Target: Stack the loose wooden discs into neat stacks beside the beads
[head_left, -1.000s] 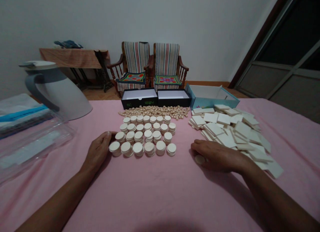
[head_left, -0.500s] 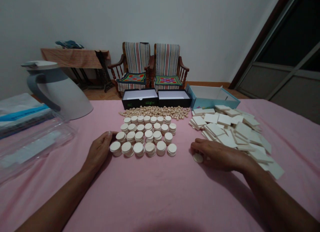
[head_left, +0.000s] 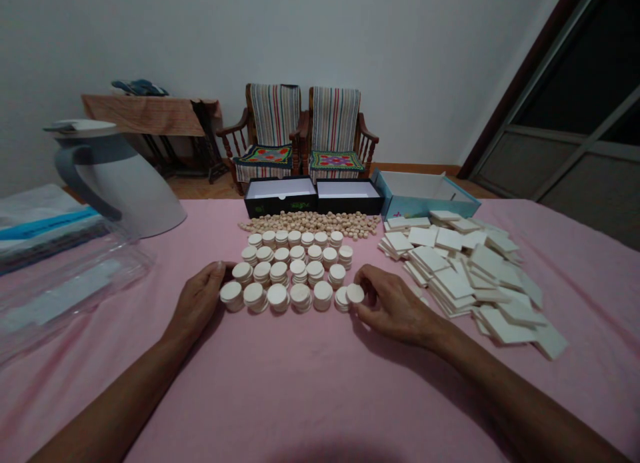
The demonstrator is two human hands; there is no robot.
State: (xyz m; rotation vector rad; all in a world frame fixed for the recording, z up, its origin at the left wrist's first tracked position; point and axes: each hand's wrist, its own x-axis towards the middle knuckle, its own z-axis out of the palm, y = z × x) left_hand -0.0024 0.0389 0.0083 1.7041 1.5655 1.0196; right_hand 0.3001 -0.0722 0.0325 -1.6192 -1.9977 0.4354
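Note:
Round pale wooden discs [head_left: 278,296] stand in short stacks, set out in several rows. My right hand [head_left: 393,303] pinches a single wooden disc [head_left: 355,293] at its edge, over the rightmost stack [head_left: 342,299] of the nearest row. That disc overlaps the stack's top; I cannot tell whether it touches. At the rows' left end my left hand [head_left: 197,296] rests on its side on the cloth, fingers loosely extended beside the stacks and holding nothing. Its fingertips are partly hidden behind the stacks.
Square wooden tiles [head_left: 455,276] lie heaped at the right. Small wooden beads [head_left: 310,224] spread behind the discs, before two black boxes [head_left: 280,205] and a light blue box [head_left: 430,206]. A white jug [head_left: 135,190] and clear plastic packaging [head_left: 75,296] occupy the left of the pink cloth [head_left: 280,383].
My right hand has moved left from beside the tile heap, carrying the disc to the rightmost stack of the nearest row. My left hand has stayed in place.

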